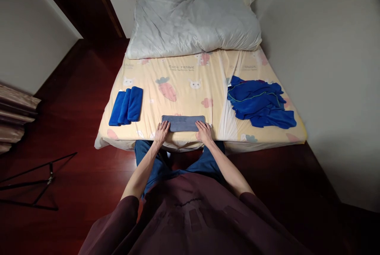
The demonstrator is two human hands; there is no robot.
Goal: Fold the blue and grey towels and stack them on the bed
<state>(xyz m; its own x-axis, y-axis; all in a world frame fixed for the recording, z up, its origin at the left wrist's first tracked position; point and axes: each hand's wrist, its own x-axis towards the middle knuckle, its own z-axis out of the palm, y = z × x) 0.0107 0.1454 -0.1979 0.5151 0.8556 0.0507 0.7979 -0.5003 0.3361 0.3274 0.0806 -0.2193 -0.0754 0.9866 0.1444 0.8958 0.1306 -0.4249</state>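
Note:
A grey-blue towel (183, 123), folded into a long flat strip, lies crosswise near the front edge of the bed. At its left end, my left hand (162, 130) rests with the fingers laid on the cloth. My right hand (203, 131) lies likewise over the right end, its fingers stretched out on the fabric. Further left on the sheet are several folded blue towels (126, 105), side by side and overlapping. A loose, crumpled pile of blue cloths (257, 101) sits on the right side of the bed.
The bed wears a cream sheet (184, 93) printed with rabbits and carrots. A bunched white quilt (196, 25) lies at the head end. Black tripod legs (49, 180) stand on the dark red floor at lower left. A bare wall (320, 69) runs along the right.

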